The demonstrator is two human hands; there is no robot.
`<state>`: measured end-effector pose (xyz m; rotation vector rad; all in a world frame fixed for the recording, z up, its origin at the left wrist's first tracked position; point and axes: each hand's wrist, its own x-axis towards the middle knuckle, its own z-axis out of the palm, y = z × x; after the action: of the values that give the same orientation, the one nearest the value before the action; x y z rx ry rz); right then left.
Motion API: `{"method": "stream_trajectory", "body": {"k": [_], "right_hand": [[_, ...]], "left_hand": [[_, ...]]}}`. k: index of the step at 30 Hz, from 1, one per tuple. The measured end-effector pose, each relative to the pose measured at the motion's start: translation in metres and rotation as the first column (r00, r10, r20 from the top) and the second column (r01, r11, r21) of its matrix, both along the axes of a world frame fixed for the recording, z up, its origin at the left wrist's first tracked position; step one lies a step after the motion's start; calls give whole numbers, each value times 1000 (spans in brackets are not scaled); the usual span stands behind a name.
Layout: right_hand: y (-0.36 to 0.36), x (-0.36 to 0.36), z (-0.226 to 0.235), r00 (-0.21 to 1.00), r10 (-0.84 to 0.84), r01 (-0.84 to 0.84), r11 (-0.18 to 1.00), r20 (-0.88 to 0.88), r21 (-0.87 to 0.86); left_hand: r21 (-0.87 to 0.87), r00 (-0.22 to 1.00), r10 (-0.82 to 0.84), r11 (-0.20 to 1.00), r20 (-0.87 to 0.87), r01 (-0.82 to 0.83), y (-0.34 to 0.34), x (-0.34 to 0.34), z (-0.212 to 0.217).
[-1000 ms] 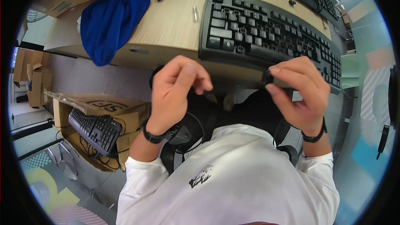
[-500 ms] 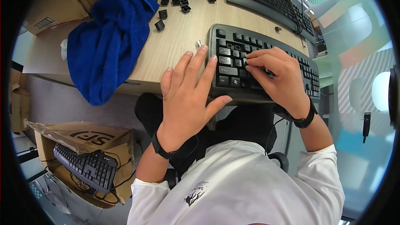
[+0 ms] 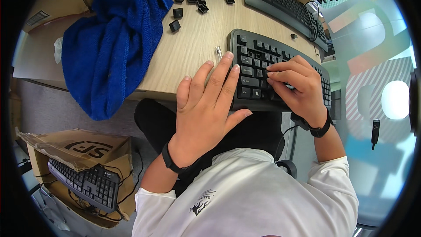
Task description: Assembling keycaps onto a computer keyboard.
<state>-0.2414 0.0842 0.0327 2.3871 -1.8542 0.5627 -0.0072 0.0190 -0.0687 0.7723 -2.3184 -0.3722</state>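
A black keyboard (image 3: 259, 104) lies at the front edge of the wooden desk, with bare square sockets (image 3: 254, 55) among its upper left keys. My left hand (image 3: 202, 101) is open, its fingers spread and the longest fingertips touching the keyboard's left edge. My right hand (image 3: 300, 85) is closed in a pinch over the letter keys; whatever lies between thumb and fingers is hidden. Beside my left fingertips is a small shiny, clear piece (image 3: 218, 52). Loose black keycaps (image 3: 202, 8) are heaped farther back, and two more (image 3: 175, 26) lie nearer.
A blue cloth (image 3: 116, 48) drapes over the desk's left front edge, beside a cardboard box (image 3: 57, 0). Another keyboard (image 3: 276, 4) with a cable lies at the back right. On the floor at left, an opened carton (image 3: 79, 142) holds a keyboard (image 3: 94, 184).
The whole view has shifted a little, so the desk items sit farther right and lower. Both hands keep nearly the same places on the keyboard, the right still pinching.
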Motion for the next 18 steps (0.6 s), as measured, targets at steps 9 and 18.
{"method": "stream_trajectory", "body": {"k": [9,18], "right_hand": [[2,-3,-10,999,9,-6,997,39,-77],[3,-6,-13,996,-4,9,998,87,-54]], "left_hand": [[11,1000,4,1000,13,-4,1,-1,0],[4,1000,11,1000,28,-11,2,-1,1]]}}
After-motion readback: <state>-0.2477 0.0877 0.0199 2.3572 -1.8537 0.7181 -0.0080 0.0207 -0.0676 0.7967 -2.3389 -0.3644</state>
